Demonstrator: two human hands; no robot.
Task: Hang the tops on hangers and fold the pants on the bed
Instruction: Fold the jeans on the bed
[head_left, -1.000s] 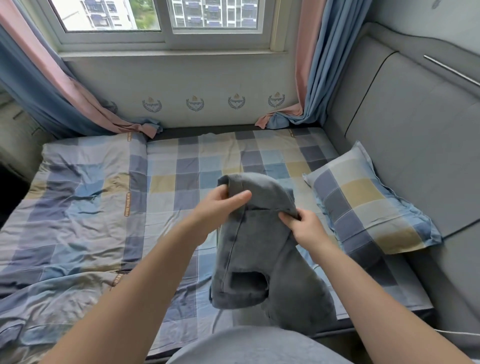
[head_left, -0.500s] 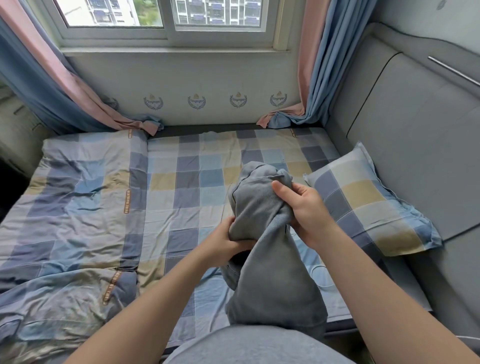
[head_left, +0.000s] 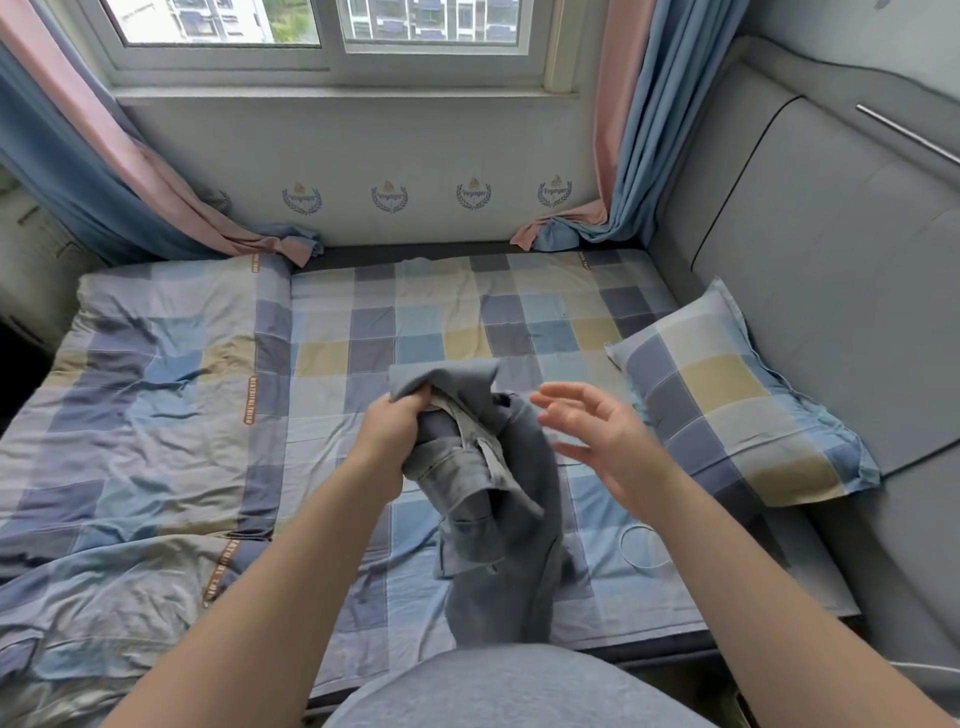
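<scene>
Checked blue-and-yellow bed sheet (head_left: 441, 332), below window (head_left: 332, 31). Grey denim pants (head_left: 498, 519): bunched, hanging from clenched left hand (head_left: 395, 431) (pale lining showing). Right hand (head_left: 592, 426): just released, fingers spread, empty, beside the grip. Folding unstarted.

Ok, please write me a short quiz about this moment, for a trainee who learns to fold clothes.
1. True or false: the grey pants lie folded flat on the bed.
2. The right hand is: A) open, fingers spread; B) gripping the pants; C) flat on the bed.
3. Fill in: the pants are gripped, bunched, by the ____ hand.

Key: 1 false; 2 A; 3 the left hand.
</scene>
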